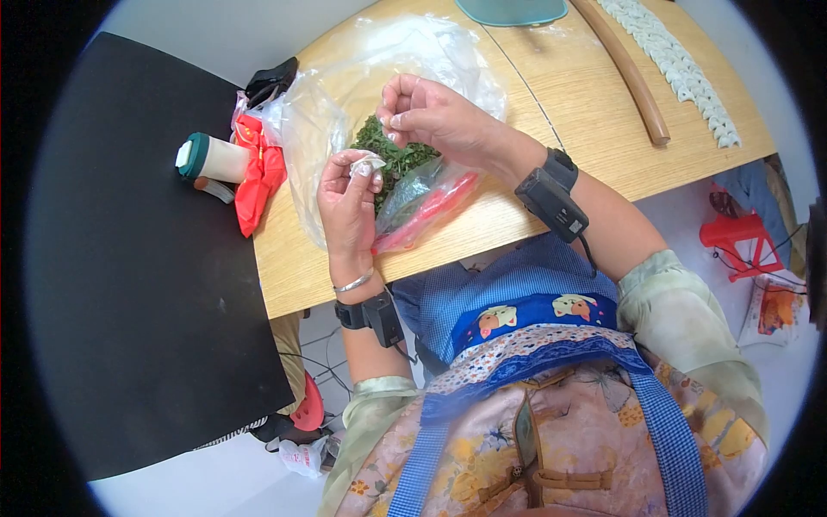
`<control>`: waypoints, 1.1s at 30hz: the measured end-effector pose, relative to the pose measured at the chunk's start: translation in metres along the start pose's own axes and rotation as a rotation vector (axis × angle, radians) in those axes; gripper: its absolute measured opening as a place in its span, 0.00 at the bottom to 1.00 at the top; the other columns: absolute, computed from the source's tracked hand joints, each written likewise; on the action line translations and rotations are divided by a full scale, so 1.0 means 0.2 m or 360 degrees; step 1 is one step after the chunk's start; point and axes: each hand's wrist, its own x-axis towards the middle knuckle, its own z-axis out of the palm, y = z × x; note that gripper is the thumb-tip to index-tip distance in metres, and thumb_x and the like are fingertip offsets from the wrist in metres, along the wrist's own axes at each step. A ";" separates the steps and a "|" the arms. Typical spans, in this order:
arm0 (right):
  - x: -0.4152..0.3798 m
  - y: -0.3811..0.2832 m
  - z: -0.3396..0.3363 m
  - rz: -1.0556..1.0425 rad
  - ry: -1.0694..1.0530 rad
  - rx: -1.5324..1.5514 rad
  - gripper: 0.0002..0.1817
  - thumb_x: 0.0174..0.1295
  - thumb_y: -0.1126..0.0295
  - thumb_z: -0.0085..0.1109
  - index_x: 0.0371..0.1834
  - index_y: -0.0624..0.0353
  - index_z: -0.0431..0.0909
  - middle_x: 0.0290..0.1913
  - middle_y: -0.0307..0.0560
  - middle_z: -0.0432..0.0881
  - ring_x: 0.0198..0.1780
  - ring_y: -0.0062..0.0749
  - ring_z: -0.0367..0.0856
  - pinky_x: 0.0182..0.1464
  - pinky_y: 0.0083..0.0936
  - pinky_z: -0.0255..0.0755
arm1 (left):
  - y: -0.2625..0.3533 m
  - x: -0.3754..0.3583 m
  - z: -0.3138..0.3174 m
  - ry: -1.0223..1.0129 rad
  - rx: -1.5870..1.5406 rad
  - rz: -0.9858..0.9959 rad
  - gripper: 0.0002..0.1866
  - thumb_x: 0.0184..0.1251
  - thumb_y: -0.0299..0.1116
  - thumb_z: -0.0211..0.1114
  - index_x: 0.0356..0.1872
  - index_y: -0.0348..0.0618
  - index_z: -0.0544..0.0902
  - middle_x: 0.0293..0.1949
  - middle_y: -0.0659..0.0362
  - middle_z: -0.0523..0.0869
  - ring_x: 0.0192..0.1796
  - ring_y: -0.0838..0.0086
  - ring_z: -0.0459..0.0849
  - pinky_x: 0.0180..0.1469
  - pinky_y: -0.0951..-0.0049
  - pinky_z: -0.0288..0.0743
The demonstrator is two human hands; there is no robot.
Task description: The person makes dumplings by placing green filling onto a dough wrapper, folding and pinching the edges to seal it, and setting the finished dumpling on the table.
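Observation:
My left hand (346, 207) is closed around a small white dumpling wrapper (369, 163), pinched between thumb and fingers. Up and to its right, my right hand (438, 119) hovers with curled fingers, thumb and fingertips close together; whatever they hold, if anything, is too small to make out. Beneath both hands lies a heap of chopped green leaves (399, 159) in a clear plastic bag (314, 129), spread open on the wooden table (491, 226). A red strip (431, 212) shows along the bag's near side. White flour marks my fingertips.
Right of the bag lie a long wooden rolling pin (629, 77) and a row of white dumplings (680, 73). A teal board (511, 10) sits at the far edge. Leftward, a cup (220, 159) lies near a red bag (256, 189) by a black surface (155, 284).

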 end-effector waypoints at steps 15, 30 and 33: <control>0.01 0.01 0.00 0.0013 -0.0034 -0.0028 0.07 0.65 0.76 0.54 0.43 0.53 0.69 0.39 0.34 0.75 0.40 0.18 0.75 0.44 0.17 0.72 | 0.00 0.00 0.00 0.0011 -0.0015 0.0011 0.08 0.67 0.23 0.64 0.45 0.40 0.78 0.42 0.56 0.83 0.39 0.78 0.79 0.40 0.79 0.73; 0.00 0.02 0.00 -0.0022 -0.0096 -0.0197 0.07 0.63 0.75 0.56 0.42 0.55 0.70 0.39 0.35 0.75 0.41 0.18 0.74 0.45 0.18 0.70 | 0.00 0.00 0.00 0.0004 0.0056 0.0019 0.09 0.67 0.24 0.64 0.47 0.39 0.78 0.45 0.55 0.83 0.42 0.78 0.79 0.42 0.79 0.73; 0.01 0.04 0.01 -0.0084 -0.0102 -0.0377 0.07 0.63 0.74 0.57 0.42 0.56 0.71 0.39 0.35 0.74 0.42 0.18 0.73 0.47 0.19 0.69 | 0.00 0.00 0.00 -0.0002 0.0045 0.0035 0.09 0.66 0.24 0.65 0.46 0.40 0.77 0.44 0.56 0.83 0.41 0.78 0.79 0.42 0.79 0.73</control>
